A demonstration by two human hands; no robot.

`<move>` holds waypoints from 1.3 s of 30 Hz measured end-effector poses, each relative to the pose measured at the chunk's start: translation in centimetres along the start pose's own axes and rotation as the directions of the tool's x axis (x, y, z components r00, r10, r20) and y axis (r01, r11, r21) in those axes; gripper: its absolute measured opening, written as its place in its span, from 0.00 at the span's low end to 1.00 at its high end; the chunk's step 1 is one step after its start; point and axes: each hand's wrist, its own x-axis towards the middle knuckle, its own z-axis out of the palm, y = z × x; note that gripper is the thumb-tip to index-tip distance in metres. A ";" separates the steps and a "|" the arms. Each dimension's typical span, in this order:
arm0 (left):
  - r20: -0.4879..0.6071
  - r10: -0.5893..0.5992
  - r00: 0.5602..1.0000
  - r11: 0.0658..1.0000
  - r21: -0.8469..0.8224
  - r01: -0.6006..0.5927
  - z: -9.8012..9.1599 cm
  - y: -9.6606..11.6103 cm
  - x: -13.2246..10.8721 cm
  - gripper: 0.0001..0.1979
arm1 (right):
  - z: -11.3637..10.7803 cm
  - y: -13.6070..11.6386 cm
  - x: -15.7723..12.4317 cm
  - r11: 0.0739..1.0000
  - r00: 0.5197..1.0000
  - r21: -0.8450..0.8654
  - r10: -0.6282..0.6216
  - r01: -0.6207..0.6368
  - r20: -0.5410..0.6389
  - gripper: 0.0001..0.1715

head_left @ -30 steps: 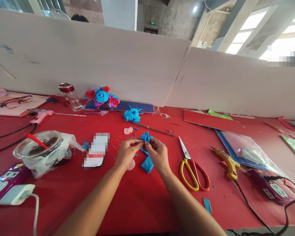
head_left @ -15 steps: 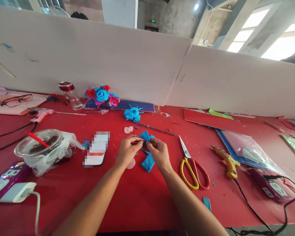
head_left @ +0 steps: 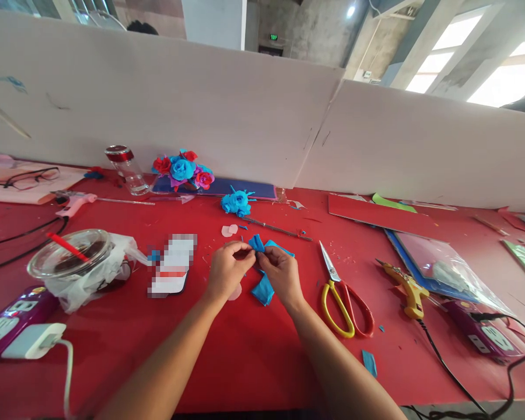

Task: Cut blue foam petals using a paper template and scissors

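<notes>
Between my two hands a small piece of blue crepe paper is pinched at its lower edge. My left hand is closed on its left side, thumb against fingers. On its right side my right hand is closed too; the fingertips of both nearly meet. A folded blue crepe paper piece lies on the table just below, and another blue strip shows behind my right hand. Pale pink round pieces lie beside my left hand, partly covered by it. A blue paper flower on a brown stem rests beyond.
Right of my hands lie scissors with yellow and red handles and a yellow glue gun with a cord. To the left are a phone and a lidded drink cup. A paper flower bunch stands by the white partition.
The blue paper between my fingertips has changed shape and sits slightly lower. More of the blue strip behind my right hand shows. My hands have barely moved.
</notes>
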 end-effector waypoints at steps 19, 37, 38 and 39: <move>0.172 -0.258 0.951 0.752 -0.582 0.309 0.4 -1.4 0.9 0.06 | -0.6 -0.3 0.6 0.943 0.980 0.305 0.171 -0.133 -0.102 0.11; 0.256 -0.310 0.916 0.705 -0.584 0.402 0.3 -0.8 0.6 0.13 | -0.6 -0.3 -0.3 0.777 0.914 -0.523 -0.406 0.351 0.012 0.09; 0.277 -0.294 0.915 0.720 -0.565 0.403 0.2 -0.7 0.6 0.14 | -0.6 -0.3 -0.2 0.806 0.925 -0.489 -0.380 0.333 0.005 0.08; 0.302 -0.280 0.911 0.735 -0.544 0.406 0.2 -0.7 0.6 0.14 | -0.7 -0.4 -0.1 0.834 0.937 -0.455 -0.349 0.311 0.002 0.08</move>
